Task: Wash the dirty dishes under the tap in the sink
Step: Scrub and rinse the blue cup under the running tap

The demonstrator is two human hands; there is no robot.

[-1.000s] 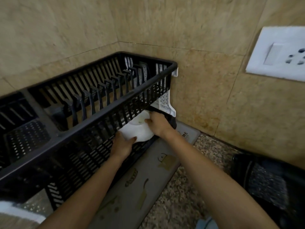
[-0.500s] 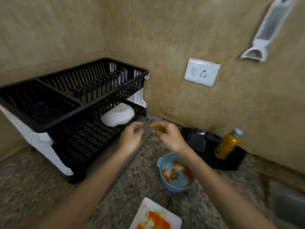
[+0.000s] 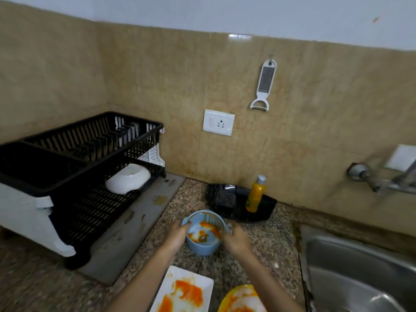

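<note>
3 dirty dishes: blue bowl (image 3: 202, 249), white plate (image 3: 183, 289), yellow plate (image 3: 240, 299); L hand (image 3: 176, 235), R hand (image 3: 236, 240) each grip bowl.

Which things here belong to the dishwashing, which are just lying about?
Job: blue bowl, held by left hand and right hand; white plate; yellow plate; sink; tap.
Lying about: grater, socket, yellow bottle, black tray, rack with white bowl.
</note>
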